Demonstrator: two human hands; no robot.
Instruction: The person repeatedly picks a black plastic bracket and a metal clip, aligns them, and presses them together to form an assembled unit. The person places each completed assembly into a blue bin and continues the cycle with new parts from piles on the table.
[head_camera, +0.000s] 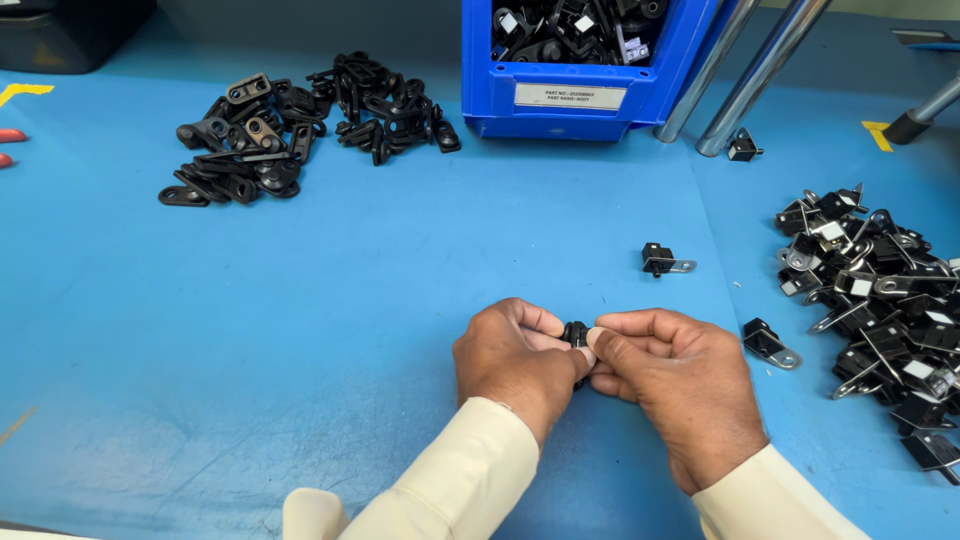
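Observation:
My left hand (515, 360) and my right hand (675, 385) meet over the blue table (400, 280) near its front. Between their fingertips they pinch one small black plastic part (574, 334), mostly hidden by my fingers. Both sleeves are cream coloured. A finished black piece with a metal tab (662, 260) lies just beyond my hands, and another (768, 343) lies right of my right hand.
Two heaps of flat black parts (245, 140) (385, 105) lie at the back left. A blue bin (585, 70) of black parts stands at the back centre beside slanted metal tubes (745, 70). A large pile of assembled pieces with metal tabs (880, 300) fills the right side.

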